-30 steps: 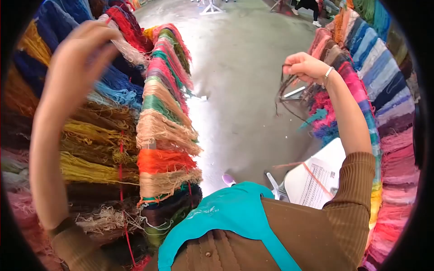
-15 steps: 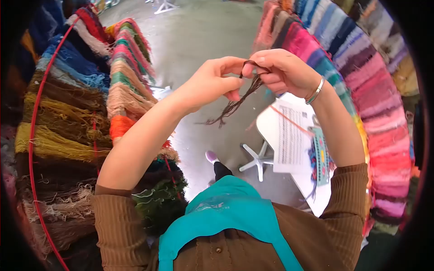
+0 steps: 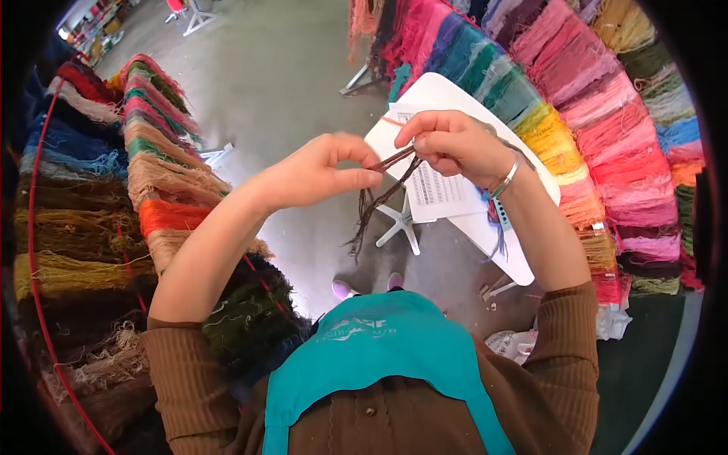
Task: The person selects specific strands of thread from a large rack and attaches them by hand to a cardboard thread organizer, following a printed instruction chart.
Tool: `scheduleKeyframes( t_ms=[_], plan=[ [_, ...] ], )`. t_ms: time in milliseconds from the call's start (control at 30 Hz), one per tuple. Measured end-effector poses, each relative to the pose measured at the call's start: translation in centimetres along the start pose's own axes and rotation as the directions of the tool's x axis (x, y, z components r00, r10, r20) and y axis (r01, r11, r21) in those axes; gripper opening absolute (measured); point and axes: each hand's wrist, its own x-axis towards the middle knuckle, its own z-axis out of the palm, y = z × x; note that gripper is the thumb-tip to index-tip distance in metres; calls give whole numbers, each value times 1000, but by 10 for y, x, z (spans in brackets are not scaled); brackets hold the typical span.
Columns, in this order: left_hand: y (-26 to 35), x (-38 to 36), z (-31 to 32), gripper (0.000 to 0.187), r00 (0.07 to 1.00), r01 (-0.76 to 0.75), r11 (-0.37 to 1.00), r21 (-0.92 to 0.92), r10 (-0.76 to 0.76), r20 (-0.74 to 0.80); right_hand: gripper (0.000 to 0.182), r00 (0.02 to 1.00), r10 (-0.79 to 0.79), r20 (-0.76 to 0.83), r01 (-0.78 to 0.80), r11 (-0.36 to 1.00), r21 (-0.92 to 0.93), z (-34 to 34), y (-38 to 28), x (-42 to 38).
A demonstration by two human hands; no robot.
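A small bundle of dark brown yarn [image 3: 369, 208] is stretched between my two hands, its loose ends hanging below them. My left hand [image 3: 331, 171] pinches one part of it between thumb and fingers. Closed on the yarn's other end, my right hand [image 3: 459, 144] holds it slightly higher, with the fingers curled. Beneath the right hand and forearm lies a white table [image 3: 504, 254] bearing a printed sheet [image 3: 440, 193]. A pale teal card [image 3: 500, 214] with coloured threads is partly hidden by the right wrist.
Racks of coloured yarn stand on both sides: browns and blues [image 3: 64, 220] at left, pinks and reds [image 3: 614, 152] at right. A red cord [image 3: 34, 258] runs down the left rack. A white plastic bag [image 3: 512, 345] lies on the floor at lower right.
The hands have moved apart, drawing the looped brown yarn out into a stretch between them. My view has shifted, bringing the white table further left and under my right hand.
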Motion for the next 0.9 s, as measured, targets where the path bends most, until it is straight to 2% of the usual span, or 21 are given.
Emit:
scheduleKeyframes(
  t_ms=[33, 67, 100, 133, 167, 200, 233, 300, 333, 367, 433, 567, 633, 667, 700, 767, 900],
  plan=[
    [11, 0, 3, 21, 966, 250, 886, -390, -202, 159, 23, 1000, -1, -5, 1, 1000, 3, -1, 5, -5],
    [19, 0, 8, 21, 873, 488, 573, -658, -312, 376, 20, 999, -19, -45, 21, 999, 43, -3, 14, -8],
    [24, 0, 18, 21, 872, 490, 572, -658, -312, 377, 17, 996, -34, -84, 41, 996, 82, -7, 23, -10],
    [26, -1, 30, 22, 864, 494, 413, -765, -330, 380, 20, 995, -59, -75, 66, 993, 93, -13, 33, -12],
    [27, -2, 44, 23, 855, 478, 239, -845, -346, 386, 22, 978, -118, -174, 122, 992, 17, -9, 38, -16],
    [23, -4, 61, 26, 861, 427, 130, -895, -360, 359, 24, 947, -179, -267, 168, 984, -63, -2, 44, -20],
    [30, -1, 74, 26, 859, 430, 126, -894, -363, 362, 27, 876, -287, -388, 193, 945, -263, -2, 58, -23],
    [45, 9, 101, 30, 830, 152, -59, -987, -534, 160, 20, 758, -450, -472, 234, 863, -447, -7, 72, -38],
    [49, 12, 113, 35, 809, 75, -84, -994, -577, 109, 15, 754, -377, -537, 274, 925, -265, -2, 75, -50],
    [53, 15, 124, 35, 804, 76, -84, -994, -584, 111, 14, 757, -358, -547, 293, 934, -205, 1, 84, -60],
    [62, 22, 147, 37, 732, -33, -100, -994, -679, 44, 13, 775, -319, -545, 312, 944, -108, 10, 99, -78],
    [80, 33, 180, 35, 713, -21, -90, -996, -700, 49, 14, 814, -309, -493, 314, 947, -75, 22, 116, -101],
    [90, 36, 191, 28, 698, -8, -84, -996, -714, 55, 12, 809, -237, -537, 290, 957, 15, 16, 123, -110],
    [93, 36, 196, 28, 692, -8, -81, -997, -720, 53, 10, 839, -223, -497, 309, 946, 99, 8, 131, -115],
    [96, 35, 201, 30, 691, -9, -79, -997, -721, 51, 10, 843, -220, -492, 309, 945, 106, 4, 135, -120],
    [100, 35, 210, 33, 688, -7, -73, -997, -724, 49, 8, 881, -159, -446, 342, 865, 367, -3, 141, -131],
    [109, 40, 233, 31, 691, 7, -66, -998, -721, 52, 8, 885, -171, -434, 327, 891, 315, -10, 152, -150]
  ],
)
